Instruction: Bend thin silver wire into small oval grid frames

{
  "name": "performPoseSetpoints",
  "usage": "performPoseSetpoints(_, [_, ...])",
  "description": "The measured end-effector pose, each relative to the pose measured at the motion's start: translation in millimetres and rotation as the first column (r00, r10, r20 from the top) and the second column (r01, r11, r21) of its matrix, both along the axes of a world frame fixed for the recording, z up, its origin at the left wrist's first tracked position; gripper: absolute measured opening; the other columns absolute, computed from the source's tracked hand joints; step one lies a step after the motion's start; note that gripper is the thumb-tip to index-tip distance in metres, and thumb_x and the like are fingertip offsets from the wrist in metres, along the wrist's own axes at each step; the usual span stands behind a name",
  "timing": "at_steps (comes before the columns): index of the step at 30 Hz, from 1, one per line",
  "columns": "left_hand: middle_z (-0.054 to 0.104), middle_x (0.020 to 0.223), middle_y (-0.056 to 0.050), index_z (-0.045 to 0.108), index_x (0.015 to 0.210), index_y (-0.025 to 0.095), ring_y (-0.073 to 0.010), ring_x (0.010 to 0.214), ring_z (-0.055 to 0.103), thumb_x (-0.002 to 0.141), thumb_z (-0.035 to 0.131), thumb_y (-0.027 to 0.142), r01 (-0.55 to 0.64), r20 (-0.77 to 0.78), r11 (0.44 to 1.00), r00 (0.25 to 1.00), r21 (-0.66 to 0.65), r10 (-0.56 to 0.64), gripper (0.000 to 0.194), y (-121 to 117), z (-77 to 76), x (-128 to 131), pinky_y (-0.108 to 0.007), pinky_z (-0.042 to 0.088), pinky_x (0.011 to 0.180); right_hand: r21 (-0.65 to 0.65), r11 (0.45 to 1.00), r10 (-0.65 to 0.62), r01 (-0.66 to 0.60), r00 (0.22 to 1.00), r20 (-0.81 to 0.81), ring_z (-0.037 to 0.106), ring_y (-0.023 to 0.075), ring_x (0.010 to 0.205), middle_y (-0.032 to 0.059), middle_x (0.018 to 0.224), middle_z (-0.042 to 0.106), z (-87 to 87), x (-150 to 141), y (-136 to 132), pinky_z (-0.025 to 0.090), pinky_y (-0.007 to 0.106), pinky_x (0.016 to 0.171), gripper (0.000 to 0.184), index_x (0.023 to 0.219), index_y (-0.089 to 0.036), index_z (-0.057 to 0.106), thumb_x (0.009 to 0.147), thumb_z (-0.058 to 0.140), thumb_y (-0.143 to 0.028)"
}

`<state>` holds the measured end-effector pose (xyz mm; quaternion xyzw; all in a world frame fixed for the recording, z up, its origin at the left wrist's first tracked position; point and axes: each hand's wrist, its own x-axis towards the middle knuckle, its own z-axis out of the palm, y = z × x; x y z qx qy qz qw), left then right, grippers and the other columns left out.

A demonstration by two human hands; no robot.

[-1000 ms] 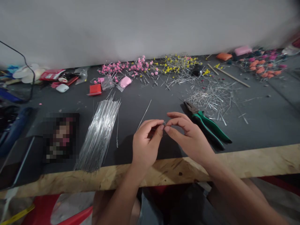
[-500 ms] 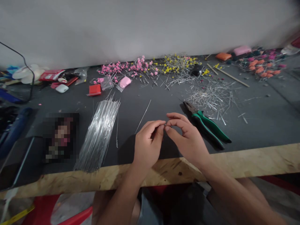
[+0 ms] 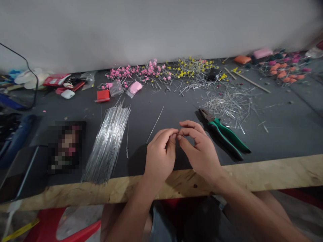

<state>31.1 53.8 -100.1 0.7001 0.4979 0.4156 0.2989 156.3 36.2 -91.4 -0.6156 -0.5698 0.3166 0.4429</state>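
My left hand and my right hand meet above the dark tabletop, their fingertips nearly touching. Each thumb is pinched against its fingers, around a tiny dark bit too small and hidden to name. A single thin wire lies just beyond my left hand. Left of that hand is a bundle of straight silvery wires, with one wire with a twisted end beside it. Pliers with green and black handles lie to the right of my right hand, jaws pointing away to the left.
Along the wall lie pink-tipped wires, yellow-tipped wires and orange-tipped ones. Loose short wires are heaped behind the pliers. A red packet and a pink packet sit behind the bundle. The wooden table edge runs in front.
The whole view has shifted slightly, so things appear a little further right. Both hands keep the same pinched pose, with only slight finger movement.
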Motion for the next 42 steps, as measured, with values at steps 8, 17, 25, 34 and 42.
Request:
performPoseSetpoints(8, [0.070, 0.095, -0.005, 0.067, 0.097, 0.019, -0.0161, 0.087, 0.065, 0.092, 0.050, 0.018, 0.005, -0.015, 0.999, 1.000, -0.032, -0.005, 0.018, 2.0, 2.1, -4.1, -0.027, 0.049, 0.078, 0.088, 0.996, 0.026, -0.030, 0.999, 0.041, 0.060, 0.0183, 0.100, 0.0076, 0.107, 0.061, -4.2, -3.9, 3.2, 0.047, 0.033, 0.089, 0.013, 0.081, -0.020, 0.062, 0.086, 0.052, -0.015])
performPoseSetpoints(17, [0.069, 0.087, -0.001, 0.067, 0.101, 0.022, -0.0097, 0.061, 0.061, 0.088, 0.060, 0.028, -0.094, 0.318, 0.969, 0.933, -0.230, 0.166, 0.017, 5.6, -3.3, -9.8, -0.024, 0.052, 0.062, 0.023, 0.998, 0.058, -0.056, 0.989, -0.135, 0.057, 0.0212, 0.111, 0.0054, 0.126, 0.059, 1.9, 0.8, 8.4, 0.045, 0.038, 0.093, 0.010, 0.093, -0.024, 0.063, 0.082, 0.064, -0.025])
performPoseSetpoints(25, [0.065, 0.082, 0.000, 0.069, 0.098, 0.022, -0.0100, 0.073, 0.063, 0.079, 0.069, 0.018, 0.089, 0.699, 0.903, 0.666, -0.420, 0.260, 0.019, 11.5, 1.4, -8.1, -0.018, 0.053, 0.060, -0.157, 0.968, 0.093, -0.197, 0.857, -0.507, 0.064, 0.0167, 0.091, 0.0027, 0.100, 0.067, -1.9, 6.0, 6.3, 0.051, 0.033, 0.080, 0.028, 0.108, -0.024, 0.058, 0.081, 0.065, -0.021])
performPoseSetpoints(34, [0.067, 0.082, 0.000, 0.068, 0.096, 0.020, -0.0104, 0.073, 0.066, 0.077, 0.071, 0.018, 0.134, 0.715, 0.881, 0.645, -0.454, 0.270, 0.019, 10.7, 1.7, -4.6, -0.021, 0.055, 0.065, -0.180, 0.976, -0.008, -0.124, 0.802, -0.597, 0.059, 0.0086, 0.069, -0.0016, 0.083, 0.067, 3.8, 7.4, 11.7, 0.047, 0.021, 0.059, 0.010, 0.090, -0.021, 0.067, 0.082, 0.067, -0.027])
performPoseSetpoints(42, [0.067, 0.083, 0.000, 0.070, 0.096, 0.020, -0.0102, 0.072, 0.066, 0.076, 0.073, 0.017, 0.138, 0.712, 0.876, 0.647, -0.462, 0.274, 0.020, 9.6, 4.5, -3.0, -0.022, 0.056, 0.065, -0.175, 0.981, -0.024, -0.086, 0.837, -0.546, 0.059, 0.0106, 0.066, -0.0012, 0.079, 0.067, 5.3, 9.7, 11.3, 0.048, 0.024, 0.060, 0.013, 0.089, -0.021, 0.066, 0.083, 0.065, -0.032])
